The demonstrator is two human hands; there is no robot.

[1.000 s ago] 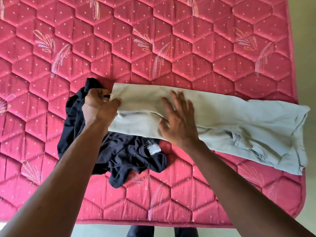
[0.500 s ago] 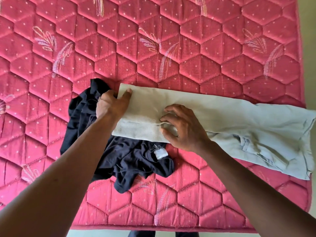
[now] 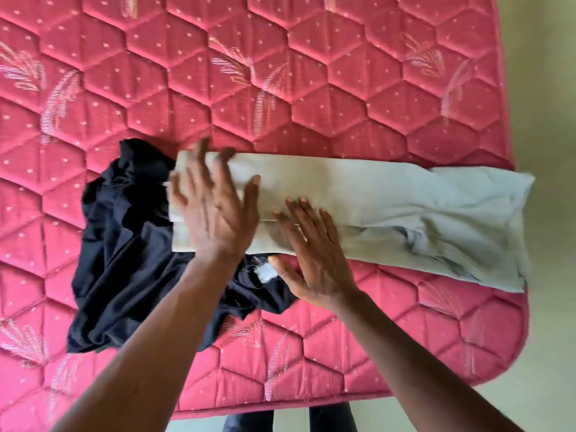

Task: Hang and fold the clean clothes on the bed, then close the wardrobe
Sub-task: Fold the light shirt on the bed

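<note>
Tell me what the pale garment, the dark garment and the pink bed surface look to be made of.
Pale garment: matte woven cloth, likely cotton or a blend; it holds a flat fold with soft creases.
Dark garment: thinner, limp fabric, perhaps a knit; it crumples into loose folds.
Pink bed surface: quilted, padded textile with slight sheen, probably synthetic; stitched hexagons puff between seams.

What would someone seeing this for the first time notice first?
A bright pink quilted mattress fills the view. Across it lies a long pale garment folded into a strip, the left hand spread over its left end, the right hand flat on its near edge. A crumpled black garment lies partly under that end.
</note>
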